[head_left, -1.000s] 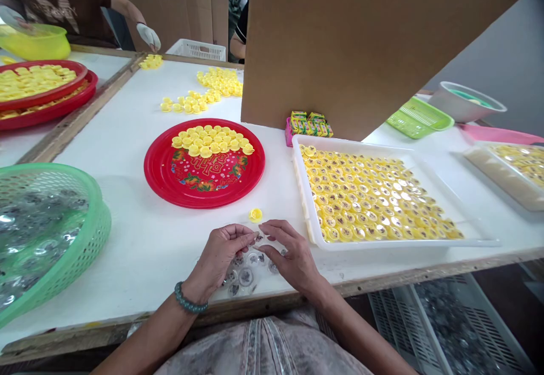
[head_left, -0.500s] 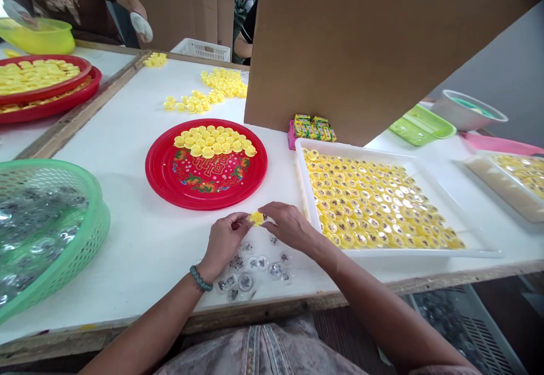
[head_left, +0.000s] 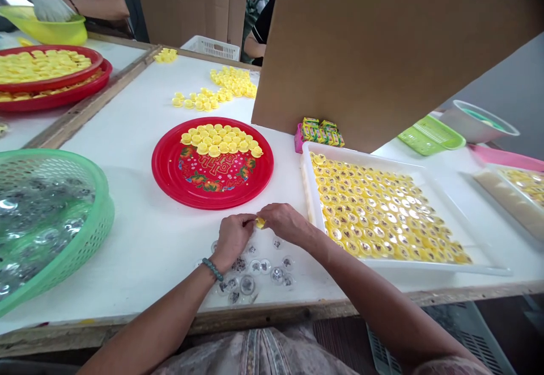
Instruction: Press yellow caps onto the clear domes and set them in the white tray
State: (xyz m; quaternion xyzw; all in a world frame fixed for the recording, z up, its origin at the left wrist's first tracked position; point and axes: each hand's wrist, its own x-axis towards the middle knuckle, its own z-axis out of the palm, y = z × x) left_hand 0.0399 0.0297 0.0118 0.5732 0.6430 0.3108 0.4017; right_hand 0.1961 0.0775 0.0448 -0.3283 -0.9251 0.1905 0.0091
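Note:
My left hand [head_left: 233,238] and my right hand [head_left: 284,223] meet over the white table, fingers pinched together on one small yellow cap [head_left: 260,222] held between them. Just below the hands lie several clear round lids [head_left: 255,273] loose on the table. A red plate [head_left: 212,162] with rows of yellow caps sits beyond the hands. To the right, a white tray [head_left: 314,211] is filled with several capped yellow pieces.
A green basket [head_left: 46,222] of clear lids stands at the left. Loose yellow caps [head_left: 212,94] lie farther back. A cardboard sheet [head_left: 382,46] leans behind the tray. Stacked red plates [head_left: 51,80] and another person's gloved hand [head_left: 49,7] in a yellow bowl are at far left.
Both hands lifted from the clear lids, moved forward to the lone yellow cap on the table and closed on it together.

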